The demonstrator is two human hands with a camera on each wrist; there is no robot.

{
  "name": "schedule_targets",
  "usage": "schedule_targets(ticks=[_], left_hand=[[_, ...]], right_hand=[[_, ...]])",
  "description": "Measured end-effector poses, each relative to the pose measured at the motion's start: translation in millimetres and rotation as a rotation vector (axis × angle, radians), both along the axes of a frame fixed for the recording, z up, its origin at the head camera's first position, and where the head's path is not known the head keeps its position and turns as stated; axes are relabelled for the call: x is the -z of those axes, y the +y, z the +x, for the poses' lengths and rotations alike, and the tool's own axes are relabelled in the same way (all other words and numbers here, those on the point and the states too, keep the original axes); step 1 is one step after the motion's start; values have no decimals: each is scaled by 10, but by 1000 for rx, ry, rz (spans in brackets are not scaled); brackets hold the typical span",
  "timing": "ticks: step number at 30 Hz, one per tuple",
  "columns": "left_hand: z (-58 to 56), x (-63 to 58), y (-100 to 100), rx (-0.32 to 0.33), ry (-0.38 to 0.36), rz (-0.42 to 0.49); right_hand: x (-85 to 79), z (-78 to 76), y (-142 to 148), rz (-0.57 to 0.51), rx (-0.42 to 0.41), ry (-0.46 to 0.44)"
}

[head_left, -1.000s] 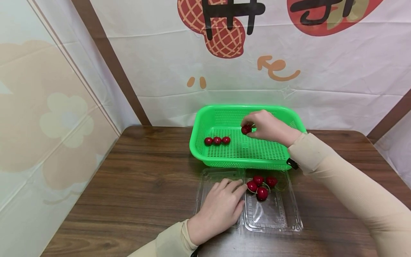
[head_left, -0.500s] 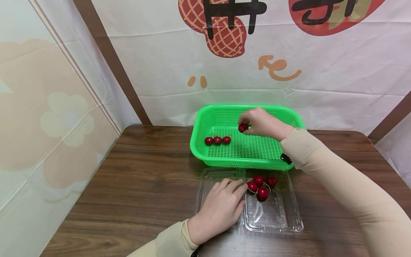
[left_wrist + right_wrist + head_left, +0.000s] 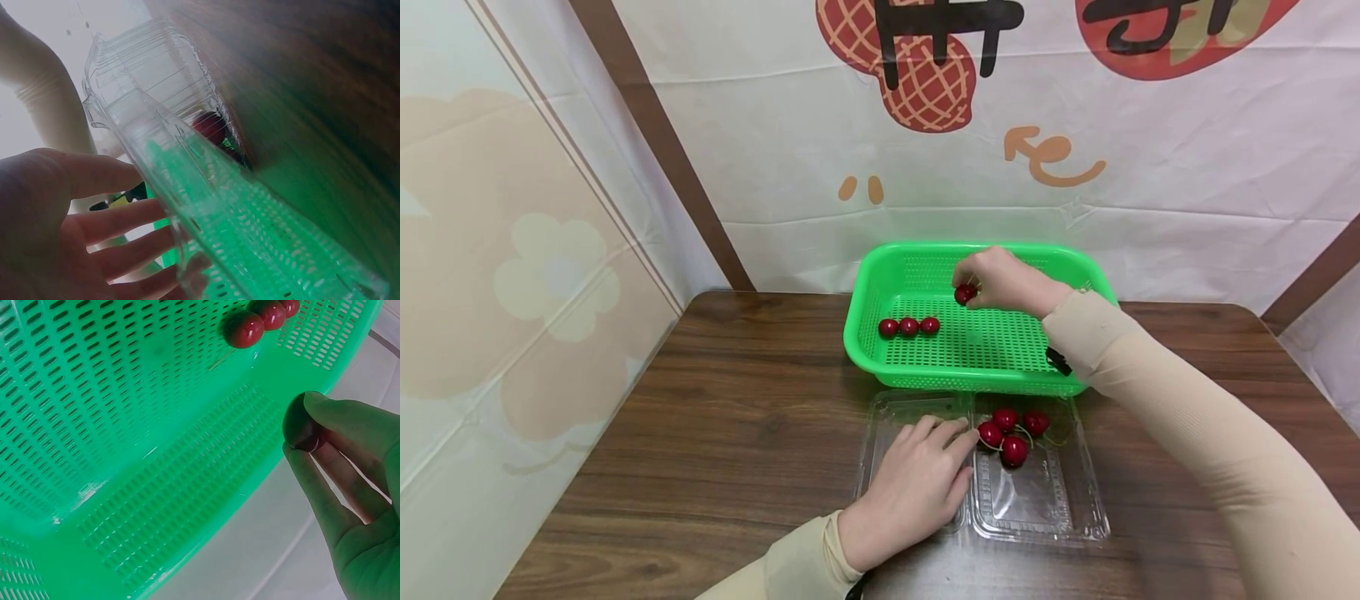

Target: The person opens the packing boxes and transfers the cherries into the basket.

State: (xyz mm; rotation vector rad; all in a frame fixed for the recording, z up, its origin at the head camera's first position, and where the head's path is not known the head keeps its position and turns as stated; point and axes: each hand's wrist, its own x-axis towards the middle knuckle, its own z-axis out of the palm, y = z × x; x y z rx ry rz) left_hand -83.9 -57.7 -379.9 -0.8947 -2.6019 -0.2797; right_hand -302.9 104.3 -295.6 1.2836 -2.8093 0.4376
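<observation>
Two smooth beige sleeves (image 3: 1195, 425) reach in from the near side, and their hands are well apart from each other. Nearest, the left hand (image 3: 913, 487) lies palm down, fingers loosely straight and slightly spread, touching the left half of a clear plastic clamshell container (image 3: 1018, 504). This lies unfolded on a dark brown wood-grain table (image 3: 760, 433): two shallow rectangular halves side by side, thin, glossy and ribbed, their rims catching the light. Toward the far end of its right half sit four glossy dark red cherries (image 3: 1014, 451), round and bunched, thin pale stems curving among them; the left fingertips come just beside the leftmost one.

Beyond stands a bright green plastic basket (image 3: 925, 373), rectangular with rounded corners, a thick smooth rim and a floor pierced by rows of small slots. Three shiny cherries (image 3: 908, 327) line up side by side on that floor, toward the left. Over the basket, the right hand (image 3: 1003, 282) pinches a single cherry (image 3: 964, 295) between thumb and fingertips; a black strap (image 3: 1058, 361) shows at its wrist. Farthest back hangs a creased white fabric backdrop (image 3: 760, 133) printed with red, cross-hatched shapes.
</observation>
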Motion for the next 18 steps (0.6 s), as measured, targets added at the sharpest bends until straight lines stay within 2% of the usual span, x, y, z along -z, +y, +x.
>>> schedule_targets(ticks=[18], left_hand=[[8,1,6,-6,3,-2]], right_hand=[[118,-156,-50,21,45,-72]])
